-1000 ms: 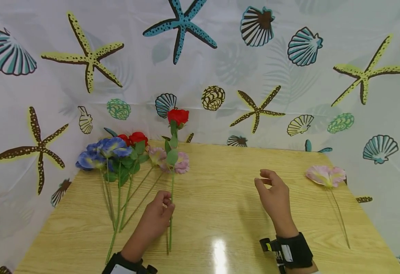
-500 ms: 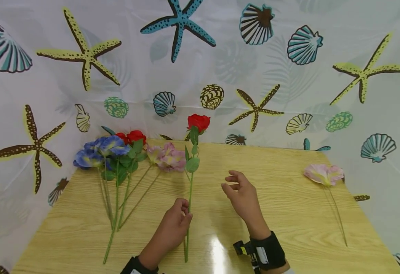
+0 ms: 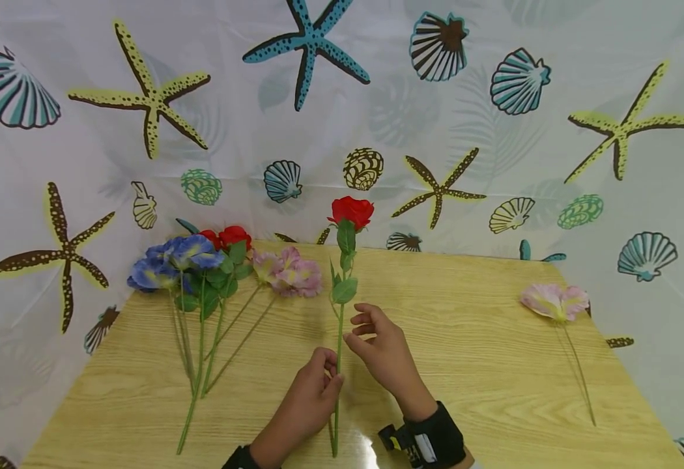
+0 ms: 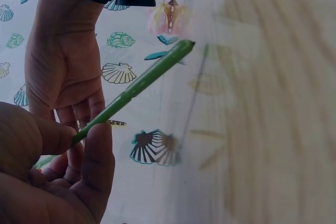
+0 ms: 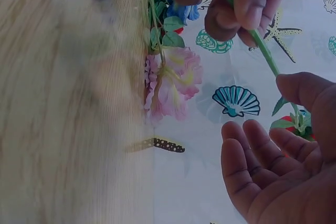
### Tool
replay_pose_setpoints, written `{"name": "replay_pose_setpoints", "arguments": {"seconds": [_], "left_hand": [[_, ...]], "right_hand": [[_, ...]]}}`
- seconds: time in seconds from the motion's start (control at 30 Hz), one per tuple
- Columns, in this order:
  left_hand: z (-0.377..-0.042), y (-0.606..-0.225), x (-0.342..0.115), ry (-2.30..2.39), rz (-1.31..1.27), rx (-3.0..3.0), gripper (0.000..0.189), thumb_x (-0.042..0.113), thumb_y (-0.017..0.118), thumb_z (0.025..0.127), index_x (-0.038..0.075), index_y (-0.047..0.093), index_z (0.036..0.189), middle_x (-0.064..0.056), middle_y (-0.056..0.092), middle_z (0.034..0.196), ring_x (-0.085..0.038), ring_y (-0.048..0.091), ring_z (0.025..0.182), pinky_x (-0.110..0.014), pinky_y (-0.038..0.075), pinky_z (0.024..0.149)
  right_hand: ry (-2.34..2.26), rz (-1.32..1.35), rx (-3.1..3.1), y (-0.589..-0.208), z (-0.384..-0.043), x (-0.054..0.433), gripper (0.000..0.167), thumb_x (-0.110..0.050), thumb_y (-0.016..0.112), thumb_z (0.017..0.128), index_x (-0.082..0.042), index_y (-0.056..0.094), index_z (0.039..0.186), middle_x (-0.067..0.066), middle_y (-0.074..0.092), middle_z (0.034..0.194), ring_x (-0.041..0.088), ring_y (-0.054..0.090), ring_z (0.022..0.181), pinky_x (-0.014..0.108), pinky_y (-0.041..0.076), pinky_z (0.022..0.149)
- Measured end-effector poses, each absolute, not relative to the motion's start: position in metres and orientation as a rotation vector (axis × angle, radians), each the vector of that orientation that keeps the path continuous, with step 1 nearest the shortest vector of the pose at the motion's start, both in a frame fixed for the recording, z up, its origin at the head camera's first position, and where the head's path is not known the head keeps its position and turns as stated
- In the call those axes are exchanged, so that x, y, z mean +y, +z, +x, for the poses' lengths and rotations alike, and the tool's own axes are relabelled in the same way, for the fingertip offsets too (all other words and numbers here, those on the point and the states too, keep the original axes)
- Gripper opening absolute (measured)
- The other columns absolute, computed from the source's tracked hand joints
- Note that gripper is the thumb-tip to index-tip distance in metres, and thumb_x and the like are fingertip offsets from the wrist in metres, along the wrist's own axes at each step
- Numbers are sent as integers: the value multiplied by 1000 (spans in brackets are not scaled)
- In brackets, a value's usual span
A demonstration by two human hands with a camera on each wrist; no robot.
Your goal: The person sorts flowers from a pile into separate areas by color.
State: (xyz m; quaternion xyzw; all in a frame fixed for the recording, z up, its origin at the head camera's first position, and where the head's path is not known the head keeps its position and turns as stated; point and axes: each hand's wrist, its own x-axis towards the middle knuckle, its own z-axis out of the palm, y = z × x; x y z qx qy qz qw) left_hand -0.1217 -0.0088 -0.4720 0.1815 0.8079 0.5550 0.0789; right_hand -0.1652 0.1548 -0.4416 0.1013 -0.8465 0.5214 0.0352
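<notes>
In the head view, my left hand (image 3: 309, 398) pinches the green stem of a red rose (image 3: 351, 212) between thumb and fingers. The rose is held above the table with its bloom pointing away from me. In the left wrist view, the cut end of the rose stem (image 4: 157, 69) sticks out past the thumb and forefinger. My right hand (image 3: 384, 352) is just right of the stem, its fingers loosely bent and spread apart. In the right wrist view, the right thumb (image 5: 300, 88) lies at the stem; whether it touches cannot be told.
On the left of the wooden table (image 3: 465, 293) lie blue flowers (image 3: 172, 260), red roses (image 3: 233, 238) and pink flowers (image 3: 292, 272), stems toward me. A single pink flower (image 3: 555, 301) lies at the right. A cloth with sea prints (image 3: 330, 137) hangs behind the table.
My left hand has carried the rose rightward, away from the flowers on the left. My right hand has come in from the right, close to the stem.
</notes>
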Motion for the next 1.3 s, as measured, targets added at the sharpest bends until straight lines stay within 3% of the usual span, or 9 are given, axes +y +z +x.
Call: {"name": "replay_pose_setpoints", "arguments": {"seconds": [0.23,0.47,0.6,0.83,1.13,1.3], "left_hand": [[-122,-475,-9,1665,589,2405,19,7,49,95,0,41,111,-4,50,91,-9,51,59,-24,45,48],[-128,-472,-4,1634,628,2436,18,5,50,95,2,42,111,-3,52,90,-8,49,56,-24,43,46],[-134,-469,2,1624,695,2477,16,4,50,94,3,42,108,-2,51,87,-6,45,53,-22,40,45],[-144,-461,13,1579,742,2487,14,6,51,95,4,42,106,0,49,86,-5,44,53,-21,38,46],[-163,-455,31,1474,864,2476,11,9,52,95,9,41,98,4,43,63,-4,41,45,-20,34,41],[-169,-452,36,1425,908,2483,12,10,53,94,9,42,99,4,45,68,-4,41,49,-20,35,42]], "right_hand": [[1610,371,-2601,-433,-162,148,41,-12,63,89,-12,51,128,7,59,108,22,58,98,36,48,76],[1628,364,-2569,-399,-149,140,37,-2,61,87,0,51,123,14,58,99,24,59,93,33,49,73],[1646,316,-2514,-391,-148,141,35,2,58,88,-1,50,122,15,56,96,25,60,88,31,50,68],[1786,243,-2419,-392,-151,149,37,5,54,88,0,48,123,20,53,101,30,60,85,40,53,66],[1787,142,-2365,-388,-155,166,35,4,52,89,0,47,124,19,53,101,30,61,86,47,51,69],[1842,103,-2322,-391,-159,174,35,3,52,90,-1,47,124,20,52,102,31,60,86,50,50,71]]}}
